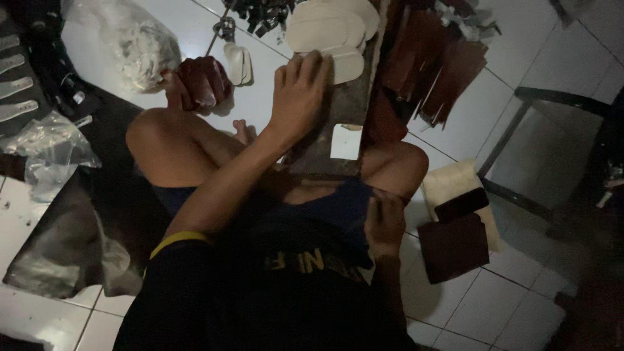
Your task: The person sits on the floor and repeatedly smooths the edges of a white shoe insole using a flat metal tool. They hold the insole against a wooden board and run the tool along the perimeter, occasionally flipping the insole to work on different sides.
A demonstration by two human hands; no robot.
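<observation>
The left hand [300, 88], grip flat and holding nothing, presses a pale insole [343, 65] at twelve o'clock; it could slide off the dark board [338, 114]. The right hand [385, 224] rests near the lap, its grip I cannot tell.

two hands [299, 91] [385, 221], one small white card [346, 142], two clear plastic bags [140, 42] [49, 153], one dark phone [461, 204].

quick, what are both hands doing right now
Left hand: open, fingers spread flat, reaching onto a pale insole; holds nothing.
Right hand: resting by the right knee; grip cannot be told.
</observation>
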